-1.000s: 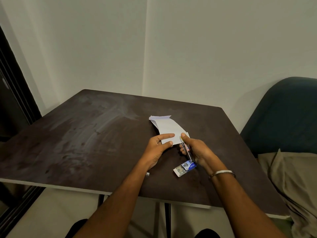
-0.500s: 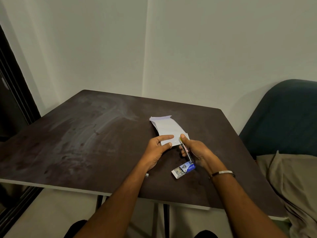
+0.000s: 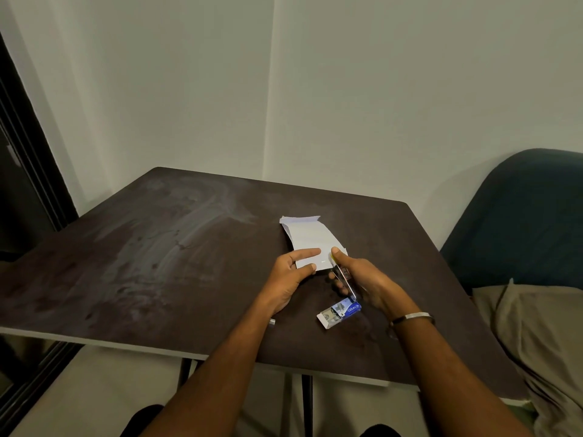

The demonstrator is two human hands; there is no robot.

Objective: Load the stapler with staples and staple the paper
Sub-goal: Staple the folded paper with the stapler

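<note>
A folded white paper (image 3: 307, 238) lies on the dark table (image 3: 157, 263). My left hand (image 3: 291, 277) pinches the paper's near edge between thumb and fingers. My right hand (image 3: 362, 283) grips a small metal stapler (image 3: 344, 277), its thumb on top, with the stapler's front end at the paper's near right corner. Much of the stapler is hidden inside my hand. A small blue and white staple box (image 3: 339, 312) lies just in front of my right hand.
A tiny silvery piece (image 3: 272, 322) lies near the table's front edge by my left forearm. A dark teal chair (image 3: 520, 216) stands to the right with beige cloth (image 3: 536, 342) on it. Walls close off the table's far side.
Both hands stay at the paper's near edge; the view shifts only slightly. The stapler stays at the paper's corner.
</note>
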